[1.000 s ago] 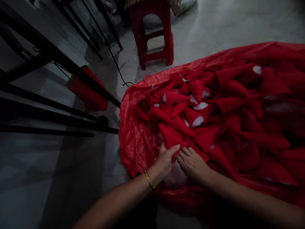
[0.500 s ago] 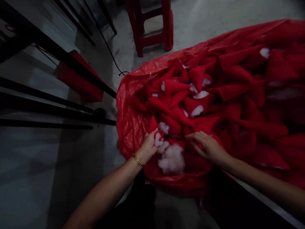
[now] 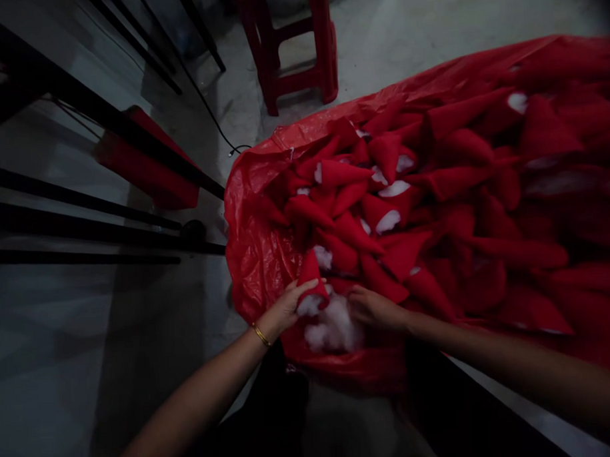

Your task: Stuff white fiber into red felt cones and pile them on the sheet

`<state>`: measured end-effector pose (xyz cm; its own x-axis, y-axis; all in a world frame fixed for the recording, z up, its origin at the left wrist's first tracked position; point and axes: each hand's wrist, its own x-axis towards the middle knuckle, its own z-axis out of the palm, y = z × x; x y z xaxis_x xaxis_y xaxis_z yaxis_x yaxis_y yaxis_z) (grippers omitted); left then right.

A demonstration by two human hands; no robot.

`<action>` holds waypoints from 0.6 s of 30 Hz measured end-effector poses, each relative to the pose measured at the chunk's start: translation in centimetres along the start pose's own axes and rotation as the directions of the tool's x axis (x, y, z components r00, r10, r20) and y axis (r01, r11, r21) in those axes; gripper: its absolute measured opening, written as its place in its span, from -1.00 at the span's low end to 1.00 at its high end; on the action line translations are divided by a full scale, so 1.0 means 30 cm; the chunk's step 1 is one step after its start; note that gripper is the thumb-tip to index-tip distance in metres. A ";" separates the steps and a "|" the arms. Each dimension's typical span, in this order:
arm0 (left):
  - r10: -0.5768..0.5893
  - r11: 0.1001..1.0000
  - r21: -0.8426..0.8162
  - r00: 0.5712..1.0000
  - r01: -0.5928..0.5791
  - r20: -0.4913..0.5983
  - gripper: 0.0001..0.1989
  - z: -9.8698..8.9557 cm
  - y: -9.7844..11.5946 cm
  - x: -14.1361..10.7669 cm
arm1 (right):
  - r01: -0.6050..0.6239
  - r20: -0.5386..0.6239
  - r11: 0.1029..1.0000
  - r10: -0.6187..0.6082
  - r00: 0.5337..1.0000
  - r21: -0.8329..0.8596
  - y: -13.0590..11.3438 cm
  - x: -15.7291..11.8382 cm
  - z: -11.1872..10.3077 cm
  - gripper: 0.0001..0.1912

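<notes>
My left hand (image 3: pixel 290 305) is closed round a red felt cone (image 3: pixel 309 270), its point upward and its open end toward me. White stuffing (image 3: pixel 310 304) shows at that open end. Just right of the cone, a loose clump of white stuffing (image 3: pixel 336 326) lies at the near end of a red plastic bag (image 3: pixel 256 257). My right hand (image 3: pixel 375 309) is at the clump's right edge, fingers curled against the fluff; the fingertips are partly hidden and blurred.
Many red felt cones (image 3: pixel 352 233), several with white stuffing at their ends, fill the bag to the right. A red plastic stool (image 3: pixel 300 85) stands beyond it. Black metal bars (image 3: pixel 106 129) and a red box (image 3: pixel 157 163) are at the left; a thin cable (image 3: pixel 214 122) lies on the floor.
My right hand has moved left and down from above the cones to the stuffing clump. In my left hand the cone now stands more upright, its body showing more.
</notes>
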<state>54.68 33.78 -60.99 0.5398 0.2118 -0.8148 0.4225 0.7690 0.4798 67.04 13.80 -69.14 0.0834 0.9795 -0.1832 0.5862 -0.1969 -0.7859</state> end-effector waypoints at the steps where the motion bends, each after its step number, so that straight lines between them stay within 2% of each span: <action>1: 0.014 0.999 -0.040 0.999 -0.015 -0.037 -0.69 -0.023 -0.006 0.007 | -0.022 -0.015 0.999 0.022 1.000 -0.023 -0.010 0.007 -0.030 -0.81; 3: 0.035 0.986 -0.154 0.990 -0.057 -0.140 -0.80 -0.059 -0.009 0.030 | -0.049 -0.068 0.991 0.041 0.997 -0.121 -0.035 0.049 -0.087 -0.56; 6: 0.043 0.951 -0.283 0.962 -0.122 -0.270 -0.90 -0.076 0.011 0.065 | -0.006 -0.116 0.950 -0.032 0.993 -0.311 -0.061 0.186 -0.135 -0.33; 7: 0.043 0.942 -0.307 0.957 -0.135 -0.288 -0.91 -0.071 0.023 0.071 | 0.015 -0.098 0.943 -0.050 0.994 -0.334 -0.061 0.241 -0.140 -0.33; 9: 0.046 0.929 -0.341 0.959 -0.144 -0.281 -0.88 -0.051 0.052 0.073 | 0.023 -0.033 0.951 -0.035 0.999 -0.308 -0.047 0.335 -0.139 -0.48; 11: 0.037 0.923 -0.363 0.968 -0.129 -0.249 -0.80 -0.032 0.079 0.066 | -0.004 0.001 0.972 0.004 1.000 -0.236 -0.025 0.379 -0.137 -0.70; 12: 0.042 0.919 -0.371 0.968 -0.135 -0.247 -0.77 -0.026 0.090 0.063 | -0.020 -0.007 0.978 0.018 1.000 -0.207 -0.017 0.378 -0.139 -0.74; 13: 0.057 0.912 -0.380 0.964 -0.155 -0.258 -0.75 -0.023 0.099 0.062 | -0.033 -0.051 0.984 0.025 0.998 -0.173 -0.014 0.363 -0.143 -0.74; 15: 0.097 0.890 -0.403 0.951 -0.215 -0.294 -0.76 -0.018 0.111 0.066 | -0.042 -0.251 0.998 0.030 0.968 -0.045 -0.031 0.307 -0.159 -0.71; 17: 0.136 0.866 -0.421 0.937 -0.271 -0.323 -0.77 -0.005 0.114 0.073 | 0.008 -0.496 0.991 0.060 0.866 0.135 -0.079 0.248 -0.182 -0.73; 18: 0.147 0.863 -0.419 0.934 -0.283 -0.326 -0.76 0.010 0.113 0.075 | 0.056 -0.577 0.978 0.073 0.813 0.202 -0.110 0.228 -0.192 -0.76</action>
<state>57.54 36.68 -61.11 0.3290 0.5078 -0.7962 -0.0936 0.8565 0.5076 70.33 21.39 -64.39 0.5757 0.8065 0.1346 0.4148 -0.1462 -0.8981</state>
